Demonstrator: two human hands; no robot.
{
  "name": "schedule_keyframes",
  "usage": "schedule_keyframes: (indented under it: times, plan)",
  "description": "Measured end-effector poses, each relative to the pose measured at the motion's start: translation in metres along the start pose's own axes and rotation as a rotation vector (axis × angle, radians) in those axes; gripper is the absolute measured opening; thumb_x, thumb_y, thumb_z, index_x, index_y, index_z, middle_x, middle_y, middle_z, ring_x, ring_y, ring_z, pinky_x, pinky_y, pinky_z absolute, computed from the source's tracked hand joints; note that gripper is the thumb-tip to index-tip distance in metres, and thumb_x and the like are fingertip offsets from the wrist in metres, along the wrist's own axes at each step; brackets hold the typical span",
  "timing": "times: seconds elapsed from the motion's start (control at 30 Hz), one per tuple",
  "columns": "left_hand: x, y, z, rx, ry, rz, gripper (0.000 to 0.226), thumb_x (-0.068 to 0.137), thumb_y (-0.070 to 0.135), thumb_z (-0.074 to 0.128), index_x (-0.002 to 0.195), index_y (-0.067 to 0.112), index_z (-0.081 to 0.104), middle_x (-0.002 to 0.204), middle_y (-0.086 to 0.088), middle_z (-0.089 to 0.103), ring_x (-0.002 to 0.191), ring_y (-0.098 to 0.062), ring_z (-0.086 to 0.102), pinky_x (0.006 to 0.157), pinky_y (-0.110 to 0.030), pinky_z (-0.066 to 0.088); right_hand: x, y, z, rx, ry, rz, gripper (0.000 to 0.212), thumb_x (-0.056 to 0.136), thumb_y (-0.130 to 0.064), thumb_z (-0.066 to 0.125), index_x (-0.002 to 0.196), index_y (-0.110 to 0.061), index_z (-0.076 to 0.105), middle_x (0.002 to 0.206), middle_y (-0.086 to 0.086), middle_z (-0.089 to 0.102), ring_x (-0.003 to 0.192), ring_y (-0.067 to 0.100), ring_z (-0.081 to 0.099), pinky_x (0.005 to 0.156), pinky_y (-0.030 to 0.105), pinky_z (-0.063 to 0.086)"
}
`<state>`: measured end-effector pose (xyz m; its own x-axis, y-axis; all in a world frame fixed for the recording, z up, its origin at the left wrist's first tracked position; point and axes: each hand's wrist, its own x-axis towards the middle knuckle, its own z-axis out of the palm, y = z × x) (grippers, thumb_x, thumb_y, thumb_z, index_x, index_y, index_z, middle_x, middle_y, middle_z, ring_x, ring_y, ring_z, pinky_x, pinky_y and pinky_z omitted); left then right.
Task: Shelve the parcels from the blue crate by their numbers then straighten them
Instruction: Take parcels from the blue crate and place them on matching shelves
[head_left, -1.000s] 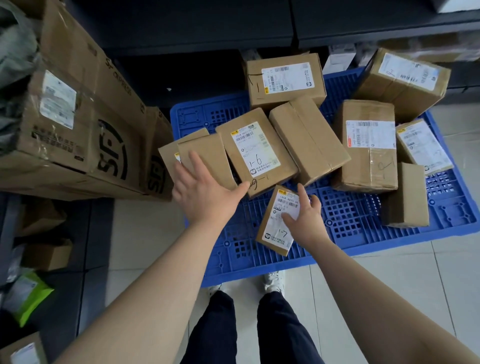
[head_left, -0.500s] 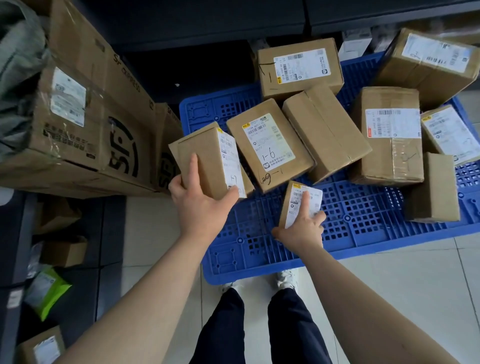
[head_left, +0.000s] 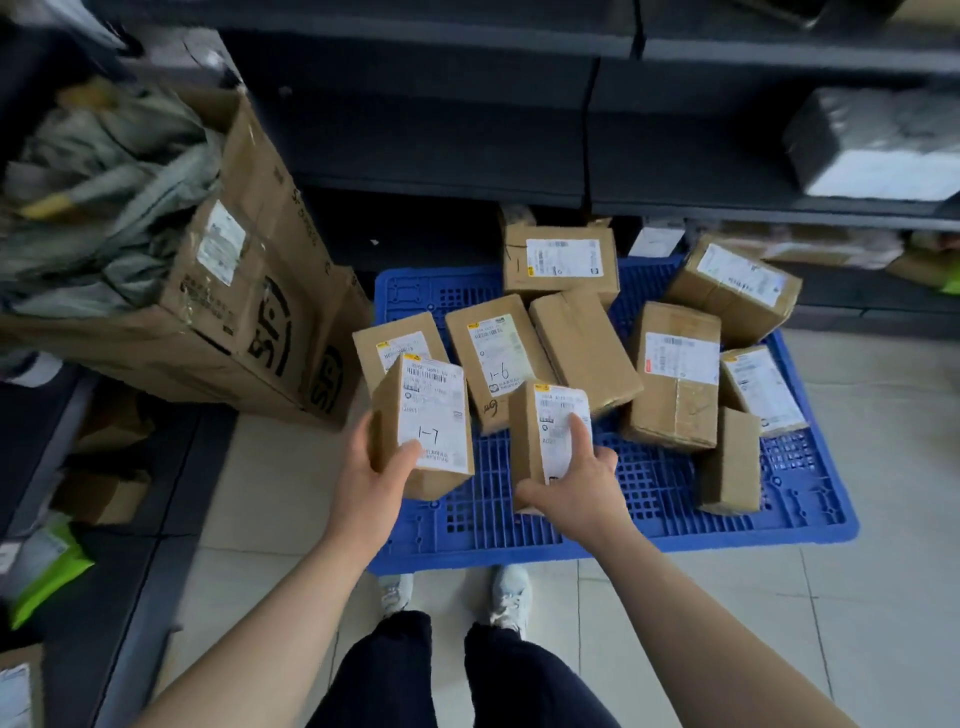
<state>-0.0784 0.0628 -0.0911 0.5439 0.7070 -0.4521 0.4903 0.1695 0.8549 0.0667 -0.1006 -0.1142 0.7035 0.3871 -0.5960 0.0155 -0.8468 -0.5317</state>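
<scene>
Gripping "1-7" parcel (head_left: 423, 421) left, second parcel (head_left: 550, 431) right: hands (head_left: 369, 483) (head_left: 576, 493).

Both bare forearms (head_left: 270, 623) reach forward and down; the left hand (head_left: 371, 467) grips a box (head_left: 426, 415), thumb across its label; the right hand (head_left: 576, 486) holds a smaller box (head_left: 545, 431), forefinger laid straight up its label.

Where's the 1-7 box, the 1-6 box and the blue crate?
1-7 box (head_left: 434, 410): head view, on its white label.
1-6 box (head_left: 493, 358): head view, on its white label.
blue crate (head_left: 649, 483): head view, on its bare grid.
</scene>
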Motion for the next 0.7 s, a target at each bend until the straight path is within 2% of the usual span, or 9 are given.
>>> schedule_keyframes:
  times: [0.1, 0.17, 0.27, 0.37, 0.47, 0.5, 0.6, 0.67, 0.7]
  plan:
    - [-0.024, 0.014, -0.003, -0.101, 0.061, -0.016, 0.041, 0.091, 0.032, 0.059, 0.126, 0.032, 0.038, 0.11, 0.012, 0.059, 0.089, 0.011, 0.058, 0.07, -0.01, 0.044, -0.014, -0.029, -0.019, -0.034, -0.012, -0.11, 0.104, 0.058, -0.048, 0.067, 0.14, -0.046, 0.003, 0.12, 0.003, 0.03, 0.099, 0.026, 0.05, 0.079, 0.041, 0.054]
    - [-0.035, 0.02, -0.011, -0.15, 0.116, 0.002, 0.041, 0.093, 0.032, 0.056, 0.129, 0.024, 0.039, 0.111, 0.009, 0.06, 0.087, 0.013, 0.056, 0.064, -0.006, 0.042, -0.024, -0.052, -0.028, -0.07, -0.007, -0.207, 0.101, 0.063, -0.045, 0.069, 0.142, -0.043, 0.006, 0.12, 0.001, 0.033, 0.099, 0.022, 0.048, 0.077, 0.035, 0.052]
    - [-0.052, 0.026, -0.032, -0.199, 0.183, 0.047, 0.048, 0.092, 0.039, 0.053, 0.135, 0.022, 0.04, 0.118, 0.007, 0.061, 0.095, 0.01, 0.056, 0.073, -0.013, 0.042, -0.044, -0.088, -0.033, -0.084, -0.022, -0.349, 0.099, 0.062, -0.045, 0.071, 0.142, -0.037, 0.014, 0.122, 0.001, 0.04, 0.1, 0.017, 0.046, 0.078, 0.033, 0.05]
    - [-0.07, 0.029, -0.062, -0.282, 0.236, 0.057, 0.046, 0.089, 0.047, 0.047, 0.132, 0.032, 0.043, 0.117, 0.009, 0.065, 0.098, 0.002, 0.061, 0.083, -0.025, 0.046, -0.068, -0.121, -0.027, -0.033, -0.06, -0.447, 0.097, 0.06, -0.048, 0.074, 0.139, -0.036, 0.02, 0.121, -0.001, 0.045, 0.099, 0.013, 0.052, 0.078, 0.032, 0.054]
    - [-0.095, 0.025, -0.099, -0.331, 0.277, 0.067, 0.055, 0.082, 0.056, 0.046, 0.134, 0.038, 0.043, 0.115, 0.012, 0.067, 0.106, -0.009, 0.063, 0.095, -0.045, 0.049, -0.098, -0.153, -0.008, -0.029, -0.077, -0.574, 0.093, 0.066, -0.047, 0.076, 0.142, -0.033, 0.024, 0.132, -0.005, 0.041, 0.104, 0.005, 0.04, 0.08, 0.02, 0.042]
    - [-0.106, 0.023, -0.111, -0.349, 0.304, 0.064, 0.055, 0.082, 0.058, 0.046, 0.134, 0.04, 0.041, 0.115, 0.014, 0.067, 0.107, -0.009, 0.063, 0.097, -0.047, 0.048, -0.109, -0.164, 0.001, -0.034, -0.088, -0.612, 0.095, 0.065, -0.047, 0.076, 0.142, -0.033, 0.023, 0.133, -0.006, 0.04, 0.106, 0.006, 0.039, 0.083, 0.022, 0.041]
    - [-0.142, 0.014, -0.154, -0.43, 0.409, 0.085, 0.043, 0.093, 0.042, 0.05, 0.135, 0.04, 0.041, 0.117, 0.014, 0.064, 0.106, -0.008, 0.061, 0.097, -0.043, 0.048, -0.145, -0.196, 0.037, -0.051, -0.159, -0.698, 0.098, 0.062, -0.047, 0.076, 0.143, -0.035, 0.021, 0.131, -0.006, 0.041, 0.11, 0.01, 0.045, 0.086, 0.029, 0.045]
    - [-0.173, 0.005, -0.188, -0.45, 0.466, 0.093, 0.059, 0.082, 0.05, 0.06, 0.136, 0.04, 0.04, 0.122, 0.013, 0.062, 0.108, -0.006, 0.06, 0.096, -0.039, 0.049, -0.175, -0.215, 0.066, -0.069, -0.222, -0.755, 0.1, 0.06, -0.045, 0.076, 0.142, -0.037, 0.02, 0.127, -0.007, 0.039, 0.107, 0.01, 0.046, 0.081, 0.029, 0.05]
    - [-0.19, -0.001, -0.206, -0.45, 0.498, 0.103, 0.068, 0.075, 0.055, 0.063, 0.137, 0.04, 0.04, 0.124, 0.014, 0.061, 0.109, -0.005, 0.059, 0.096, -0.036, 0.049, -0.191, -0.224, 0.082, -0.084, -0.257, -0.788, 0.099, 0.062, -0.043, 0.076, 0.143, -0.036, 0.019, 0.127, -0.007, 0.037, 0.106, 0.008, 0.044, 0.077, 0.023, 0.049]
